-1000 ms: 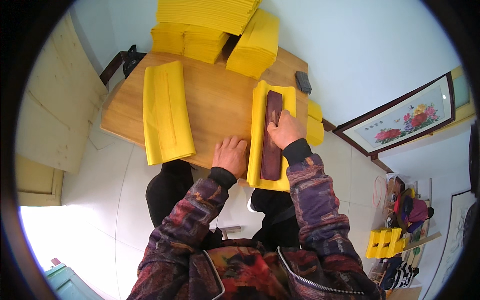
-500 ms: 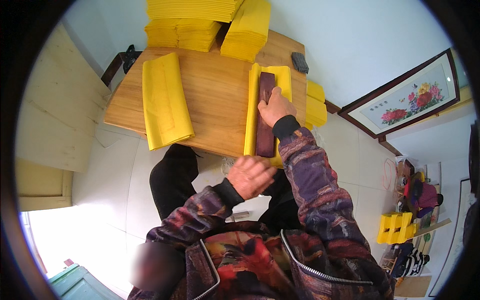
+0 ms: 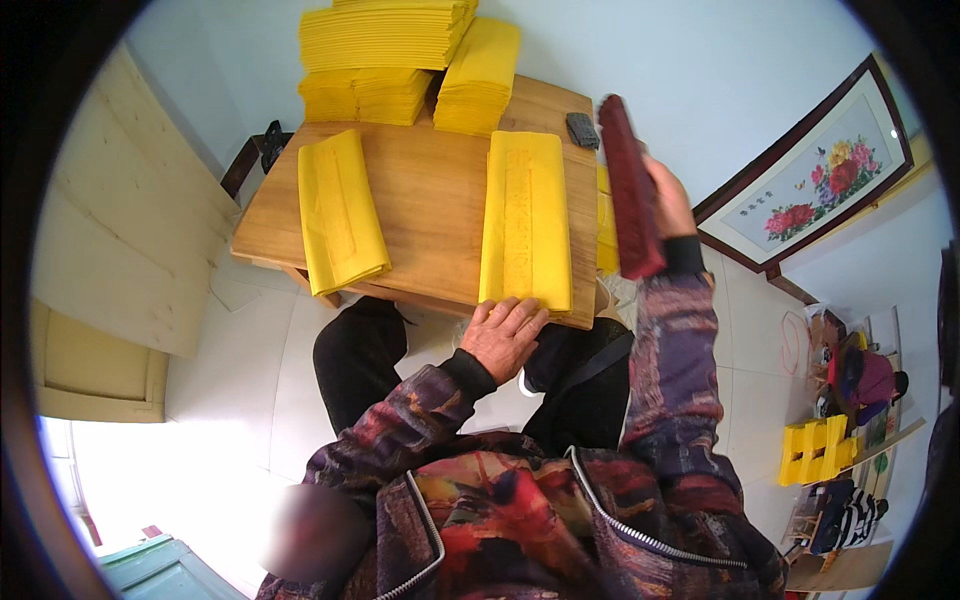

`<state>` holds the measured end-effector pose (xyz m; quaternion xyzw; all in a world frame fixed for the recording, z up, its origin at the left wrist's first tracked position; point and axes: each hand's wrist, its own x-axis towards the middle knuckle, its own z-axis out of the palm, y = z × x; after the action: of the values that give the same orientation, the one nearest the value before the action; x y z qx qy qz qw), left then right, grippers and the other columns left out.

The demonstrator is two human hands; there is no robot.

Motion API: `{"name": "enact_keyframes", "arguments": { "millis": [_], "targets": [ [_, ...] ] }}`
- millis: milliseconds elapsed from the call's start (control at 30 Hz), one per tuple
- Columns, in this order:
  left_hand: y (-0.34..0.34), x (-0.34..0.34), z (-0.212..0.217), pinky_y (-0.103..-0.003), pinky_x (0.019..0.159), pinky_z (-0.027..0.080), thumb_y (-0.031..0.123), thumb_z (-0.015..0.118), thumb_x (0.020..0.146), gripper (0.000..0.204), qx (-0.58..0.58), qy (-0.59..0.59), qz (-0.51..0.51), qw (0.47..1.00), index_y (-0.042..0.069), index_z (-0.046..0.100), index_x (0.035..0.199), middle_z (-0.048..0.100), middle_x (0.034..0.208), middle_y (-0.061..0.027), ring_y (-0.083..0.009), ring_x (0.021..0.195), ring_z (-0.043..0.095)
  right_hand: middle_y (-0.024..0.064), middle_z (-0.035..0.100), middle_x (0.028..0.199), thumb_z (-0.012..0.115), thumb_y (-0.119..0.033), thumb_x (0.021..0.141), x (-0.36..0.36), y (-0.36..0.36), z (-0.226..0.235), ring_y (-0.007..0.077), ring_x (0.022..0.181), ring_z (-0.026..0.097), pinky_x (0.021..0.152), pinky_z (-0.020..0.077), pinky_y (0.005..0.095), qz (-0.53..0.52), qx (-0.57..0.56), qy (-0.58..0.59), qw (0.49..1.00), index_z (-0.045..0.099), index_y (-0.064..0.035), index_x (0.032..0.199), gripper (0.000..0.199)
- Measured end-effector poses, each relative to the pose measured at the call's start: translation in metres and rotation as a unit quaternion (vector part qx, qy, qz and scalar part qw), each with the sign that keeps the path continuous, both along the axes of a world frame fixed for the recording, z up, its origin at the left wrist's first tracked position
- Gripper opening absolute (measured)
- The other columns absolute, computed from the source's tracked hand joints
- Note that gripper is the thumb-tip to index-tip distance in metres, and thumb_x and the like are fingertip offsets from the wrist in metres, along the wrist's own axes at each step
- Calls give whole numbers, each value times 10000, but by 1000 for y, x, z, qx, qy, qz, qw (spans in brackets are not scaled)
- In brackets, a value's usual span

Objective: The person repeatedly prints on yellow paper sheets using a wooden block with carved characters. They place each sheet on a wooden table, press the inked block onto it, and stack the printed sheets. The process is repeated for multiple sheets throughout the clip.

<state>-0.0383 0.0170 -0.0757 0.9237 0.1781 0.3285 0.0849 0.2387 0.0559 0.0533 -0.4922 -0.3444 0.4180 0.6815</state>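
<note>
A long dark-red wooden printing block (image 3: 632,190) is raised off the table's right side, with my right hand (image 3: 672,200) closed round it from the right. Below and to its left lies a yellow paper stack (image 3: 526,215), bearing a faint long rectangular imprint down its upper sheet. The fingers of my left hand (image 3: 503,340) rest flat across the stack's near edge, slightly spread. Farther left, another folded yellow paper stack (image 3: 342,215) with a similar outline sits on the wooden table (image 3: 425,210).
Tall yellow paper piles (image 3: 385,45) fill the table's far side. A small dark grey pad (image 3: 581,130) lies near the far right corner. More yellow paper (image 3: 606,220) stands beyond the right edge. A framed flower picture (image 3: 810,175) leans by the wall; people sit far right.
My right hand has lifted the printing block off the yellow paper and swung it right. My left hand has moved forward onto the stack's near edge. The upper sheet now lies flat.
</note>
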Motion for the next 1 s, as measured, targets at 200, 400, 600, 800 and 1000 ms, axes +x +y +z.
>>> {"name": "enact_keyframes", "arguments": {
  "millis": [200, 400, 600, 800, 1000],
  "targets": [
    [32, -15, 8, -375, 749, 423, 99, 630, 729, 311, -130, -128, 85, 979, 64, 561, 1031, 571, 983, -110, -284, 907, 538, 9, 506, 664, 513, -219, 867, 15, -115, -63, 137, 588, 468, 515, 375, 289, -54, 79, 19, 995, 557, -58, 937, 181],
    [111, -14, -2, -256, 664, 444, 191, 519, 879, 235, -589, -187, 109, 778, 69, 562, 1075, 596, 976, -23, -125, 797, 576, 34, 524, 683, 436, -264, 904, 5, -174, -135, 165, 600, 460, 523, 384, 298, 74, 130, 350, 925, 546, -79, 877, 217],
    [148, 0, 0, -252, 628, 449, 193, 501, 896, 251, -734, -163, 80, 655, 101, 543, 1126, 597, 977, -16, -127, 757, 574, 18, 507, 661, 436, -252, 898, -4, -179, -165, 155, 590, 438, 583, 361, 300, 25, 160, 360, 919, 551, -83, 862, 207],
    [160, 12, 0, -247, 603, 446, 184, 486, 904, 223, -769, -168, 69, 612, 98, 549, 1100, 597, 930, -21, -128, 724, 568, 7, 531, 696, 457, -221, 888, 4, -181, -182, 145, 609, 437, 605, 357, 300, 69, 202, 364, 906, 564, -90, 888, 169],
    [168, 28, 3, -230, 516, 414, 187, 536, 880, 195, -731, -152, 78, 660, 93, 558, 1048, 558, 791, -1, -95, 598, 528, 9, 567, 751, 471, -217, 881, 11, -179, -194, 153, 641, 444, 631, 360, 305, 114, 226, 361, 897, 578, -85, 960, 187]
  ]
}}
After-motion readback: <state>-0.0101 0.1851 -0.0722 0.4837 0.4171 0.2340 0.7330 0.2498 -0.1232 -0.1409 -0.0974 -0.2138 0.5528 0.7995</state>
